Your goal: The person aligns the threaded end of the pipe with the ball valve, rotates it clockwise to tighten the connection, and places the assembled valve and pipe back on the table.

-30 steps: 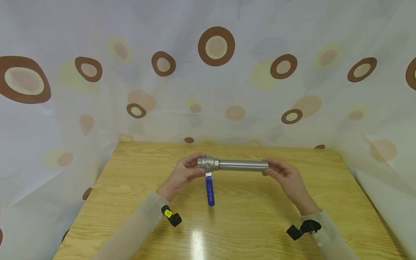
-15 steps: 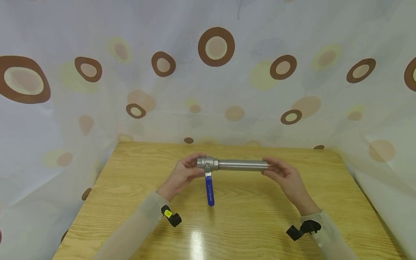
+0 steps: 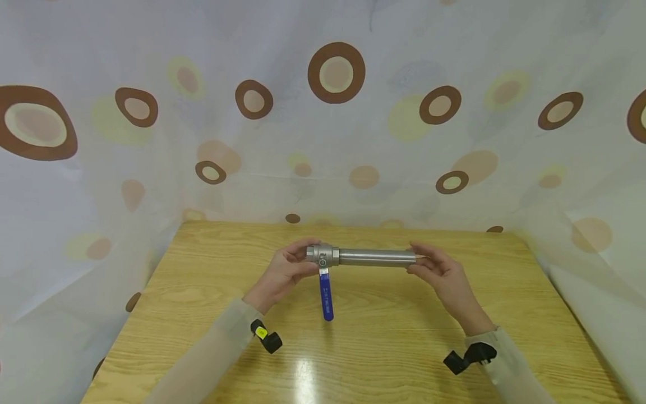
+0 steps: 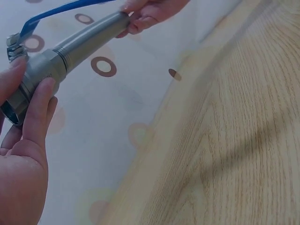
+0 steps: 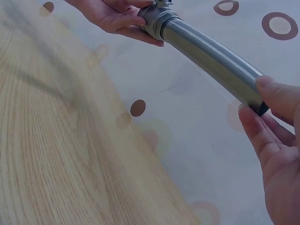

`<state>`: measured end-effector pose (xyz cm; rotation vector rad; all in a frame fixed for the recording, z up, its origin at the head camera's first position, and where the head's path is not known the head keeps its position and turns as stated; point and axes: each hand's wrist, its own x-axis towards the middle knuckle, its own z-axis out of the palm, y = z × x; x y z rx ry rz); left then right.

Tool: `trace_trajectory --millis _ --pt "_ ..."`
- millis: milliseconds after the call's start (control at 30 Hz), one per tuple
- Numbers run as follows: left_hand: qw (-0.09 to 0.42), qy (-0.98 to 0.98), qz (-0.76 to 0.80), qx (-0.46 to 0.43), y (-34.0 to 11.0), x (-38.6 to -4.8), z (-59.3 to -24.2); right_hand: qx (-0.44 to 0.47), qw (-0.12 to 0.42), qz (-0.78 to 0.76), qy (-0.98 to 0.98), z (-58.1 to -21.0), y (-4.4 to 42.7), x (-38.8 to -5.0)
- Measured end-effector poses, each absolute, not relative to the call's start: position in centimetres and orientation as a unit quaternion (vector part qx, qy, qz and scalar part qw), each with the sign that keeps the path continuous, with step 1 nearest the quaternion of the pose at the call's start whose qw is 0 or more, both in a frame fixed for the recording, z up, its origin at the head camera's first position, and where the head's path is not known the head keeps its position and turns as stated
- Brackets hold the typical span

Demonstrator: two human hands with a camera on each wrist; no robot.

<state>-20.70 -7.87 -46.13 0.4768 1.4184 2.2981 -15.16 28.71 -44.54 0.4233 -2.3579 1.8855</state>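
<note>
A steel ball valve (image 3: 324, 255) with a blue lever handle (image 3: 327, 296) is joined to a straight metal pipe (image 3: 375, 257). Held level above the table, the two lie across the middle of the head view. My left hand (image 3: 276, 275) grips the valve's left end between thumb and fingers; the left wrist view shows the open bore of the valve (image 4: 43, 70). At the pipe's far right end, my right hand (image 3: 451, 280) pinches it, thumb on one side and fingers on the other, as the right wrist view of the pipe (image 5: 211, 58) shows. The lever points toward me.
Below lies a wooden table (image 3: 383, 348) with light glare near its front. A pale sheet patterned with brown rings (image 3: 363, 140) hangs behind and at both sides. A black wrist camera sits on each sleeve (image 3: 510, 359).
The right hand's upper fingertips have shifted very slightly at the pipe's end. Valve, pipe and left hand stay almost in the same place.
</note>
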Motion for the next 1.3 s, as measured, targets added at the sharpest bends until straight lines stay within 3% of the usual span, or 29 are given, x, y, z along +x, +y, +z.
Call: trace_trajectory --millis 1300 --pt "0.194 0.506 0.824 0.168 -7.79 -20.69 -45.97 0.139 0.062 0.589 -0.794 -44.51 28.63 -15.3"
